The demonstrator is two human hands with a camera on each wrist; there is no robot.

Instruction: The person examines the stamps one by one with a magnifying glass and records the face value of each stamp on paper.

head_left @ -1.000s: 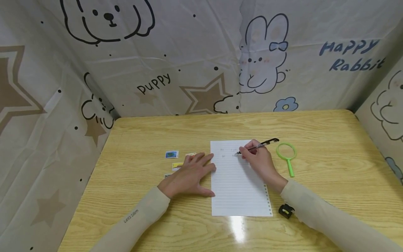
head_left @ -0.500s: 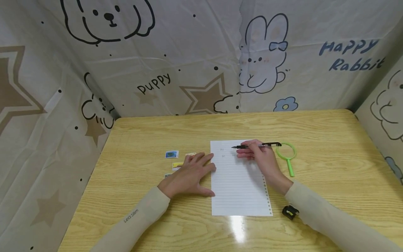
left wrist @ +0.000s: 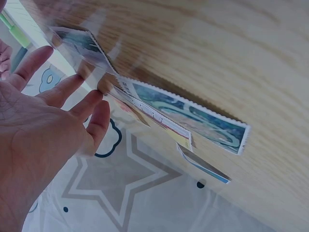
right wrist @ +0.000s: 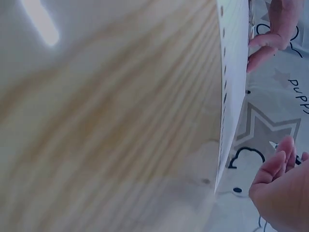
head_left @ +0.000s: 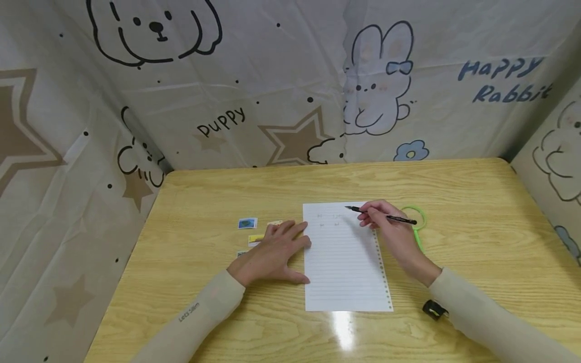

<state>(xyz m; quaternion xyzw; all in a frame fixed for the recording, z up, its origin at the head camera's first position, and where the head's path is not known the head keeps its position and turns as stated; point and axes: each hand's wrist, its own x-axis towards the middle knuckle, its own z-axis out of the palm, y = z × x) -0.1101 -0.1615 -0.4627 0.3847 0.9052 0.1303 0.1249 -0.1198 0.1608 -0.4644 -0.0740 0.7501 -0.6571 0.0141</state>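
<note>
My left hand (head_left: 274, 254) lies with its fingers spread, fingertips on the left edge of a lined sheet of paper (head_left: 345, 272). Faint short marks in two rows show near the top of the sheet. In my right hand (head_left: 395, 234) I hold a black pen (head_left: 401, 220) between thumb and fingers, its point to the left above the upper part of the sheet. Beside and partly behind the left hand are several postage stamps, among them a blue one (head_left: 247, 223) and a yellow one (head_left: 255, 239). In the left wrist view, a long teal stamp (left wrist: 188, 116) lies past the fingertips.
A green magnifying glass (head_left: 418, 241) lies right of the paper, partly hidden by the right hand. A small black device (head_left: 433, 309) sits at the right sleeve. Behind the wooden table (head_left: 218, 191) hangs a printed cloth (head_left: 277, 75).
My right hand has lifted the pen from the writing and drawn back to the right, now overlapping the magnifying glass. The left hand stays in place.
</note>
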